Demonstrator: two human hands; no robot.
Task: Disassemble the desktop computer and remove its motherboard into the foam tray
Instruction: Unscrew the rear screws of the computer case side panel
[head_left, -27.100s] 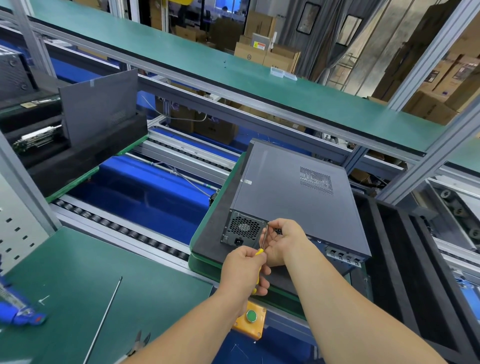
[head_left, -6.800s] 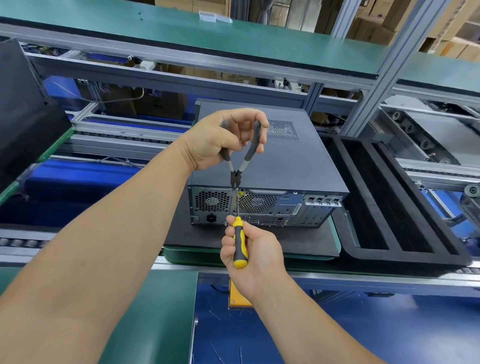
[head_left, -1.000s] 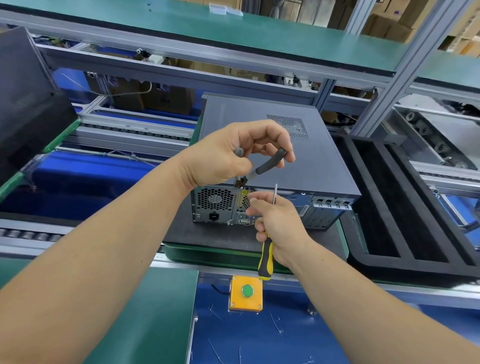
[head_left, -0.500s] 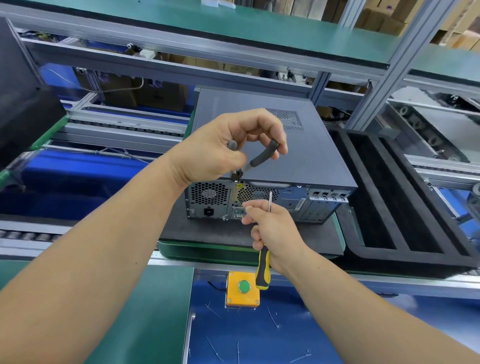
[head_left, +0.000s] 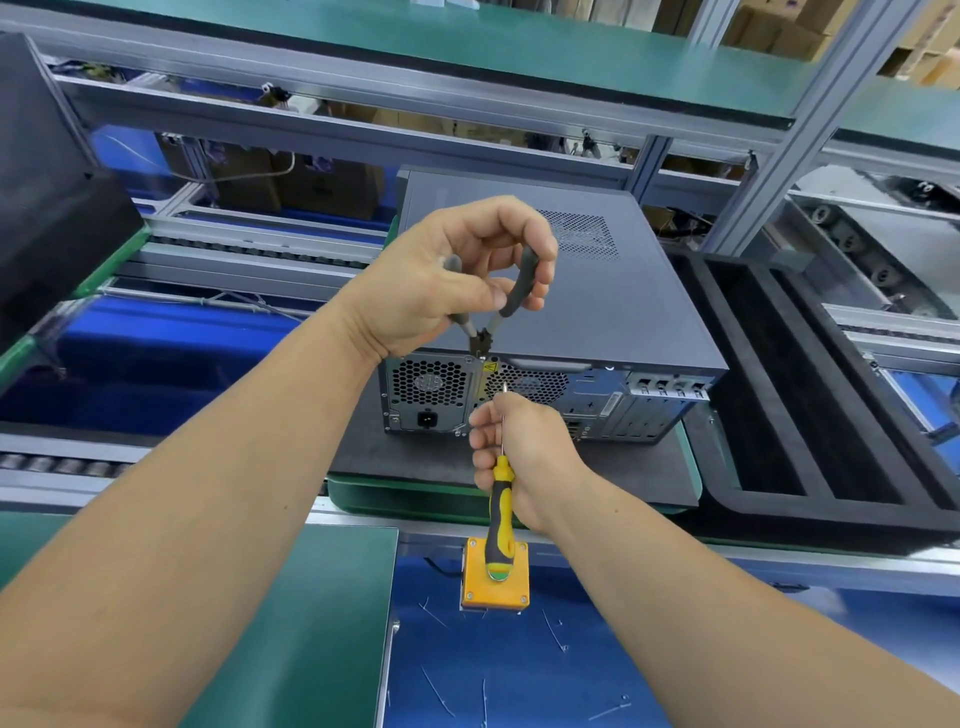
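While curled — fingers (head_left: 537, 270) round pliers (head_left: 511, 296)

1 head view, looking forward and down, seemingly close over hands

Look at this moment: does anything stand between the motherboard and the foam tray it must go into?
Yes. The desktop computer is closed, its side panel on top, so the case hides the motherboard. The foam tray lies right of the case, its slots open.
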